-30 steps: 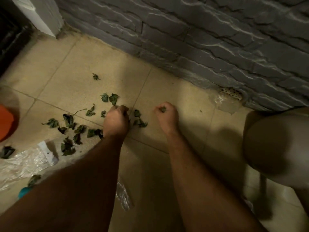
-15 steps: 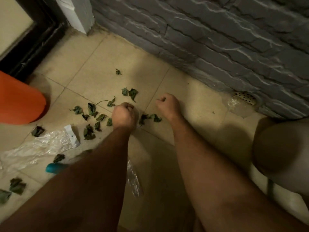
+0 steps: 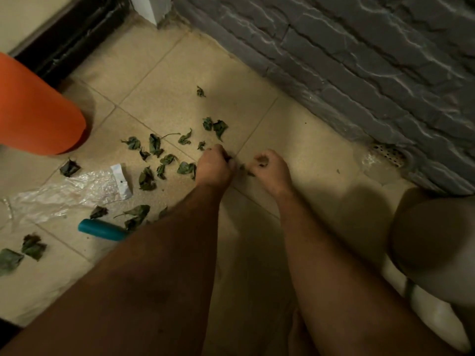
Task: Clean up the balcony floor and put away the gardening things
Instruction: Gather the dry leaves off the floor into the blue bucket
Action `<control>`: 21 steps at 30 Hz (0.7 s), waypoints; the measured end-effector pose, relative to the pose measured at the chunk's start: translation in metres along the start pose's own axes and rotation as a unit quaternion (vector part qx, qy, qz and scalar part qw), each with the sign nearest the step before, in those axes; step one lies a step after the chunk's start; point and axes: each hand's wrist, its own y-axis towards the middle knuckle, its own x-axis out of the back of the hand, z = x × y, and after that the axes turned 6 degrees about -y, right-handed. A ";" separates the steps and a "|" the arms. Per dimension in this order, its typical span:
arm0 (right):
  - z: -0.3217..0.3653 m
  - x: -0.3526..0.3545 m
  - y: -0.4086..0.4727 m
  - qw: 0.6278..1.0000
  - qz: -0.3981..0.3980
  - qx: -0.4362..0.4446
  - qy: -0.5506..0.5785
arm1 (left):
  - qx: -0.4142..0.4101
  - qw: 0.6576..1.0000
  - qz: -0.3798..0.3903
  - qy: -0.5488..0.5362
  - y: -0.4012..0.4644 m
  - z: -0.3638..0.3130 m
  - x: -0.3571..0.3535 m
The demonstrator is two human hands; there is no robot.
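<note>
Several wilted green leaves [image 3: 156,145] lie scattered over the beige tiled floor [image 3: 303,140], most of them left of my hands. My left hand [image 3: 215,165] is low on the floor with its fingers curled round a bunch of leaves. Close on its right, my right hand [image 3: 268,167] has curled fingers pinching small leaf bits, and a few scraps [image 3: 247,171] lie between the two hands. A teal tool handle [image 3: 101,229] lies by my left forearm, partly hidden under it.
An orange pot [image 3: 36,109] stands at the left. Crumpled clear plastic wrap [image 3: 66,194] with a white label lies left of the leaves. A grey stone wall [image 3: 359,60] runs along the right with a floor drain [image 3: 388,154] at its foot. My knee [image 3: 434,242] is at right.
The view has swung left, showing more of the orange pot and the plastic. My hands have come closer together, and the leaves that lay between them are mostly gathered up.
</note>
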 end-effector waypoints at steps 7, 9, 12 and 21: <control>0.001 -0.002 0.005 0.998 -0.045 0.022 -0.025 | 0.041 0.982 -0.084 -0.166 0.015 -0.002 0.020; 0.001 0.008 0.006 0.986 -0.045 -0.063 0.149 | 0.029 0.987 -0.065 -0.144 0.016 -0.004 0.020; -0.002 0.023 0.006 0.916 -0.012 -0.172 0.362 | -0.007 0.999 -0.030 -0.044 0.009 -0.005 0.015; -0.009 0.028 0.008 0.853 0.010 -0.191 0.485 | -0.011 0.994 0.056 0.091 -0.002 0.014 -0.003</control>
